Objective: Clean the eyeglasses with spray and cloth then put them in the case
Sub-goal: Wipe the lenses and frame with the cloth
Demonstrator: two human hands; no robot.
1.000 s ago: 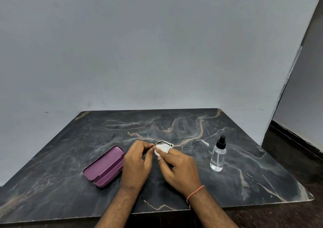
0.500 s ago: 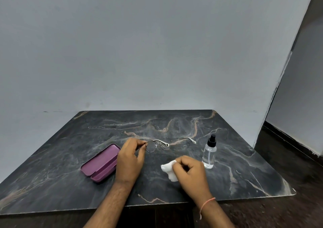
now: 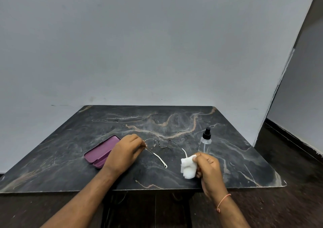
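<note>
Thin-framed eyeglasses (image 3: 163,143) with white temple tips lie unfolded over the dark marble table (image 3: 70,158), temples pointing toward me. My left hand (image 3: 125,153) pinches the frame at its left hinge. My right hand (image 3: 208,169) holds a folded white cloth (image 3: 187,165) at the front right, apart from the glasses. A clear spray bottle (image 3: 205,141) with a black nozzle stands upright just behind the right hand. The open purple case (image 3: 101,151) lies to the left, partly hidden by my left hand.
The table's front edge (image 3: 157,189) runs just below my wrists, with dark floor beyond it. A grey wall stands behind the table and a wall corner (image 3: 279,81) rises at the right.
My right hand has pulled the cloth off the lens and moved right and toward me. The glasses now rest unfolded, still pinched by my left hand.
</note>
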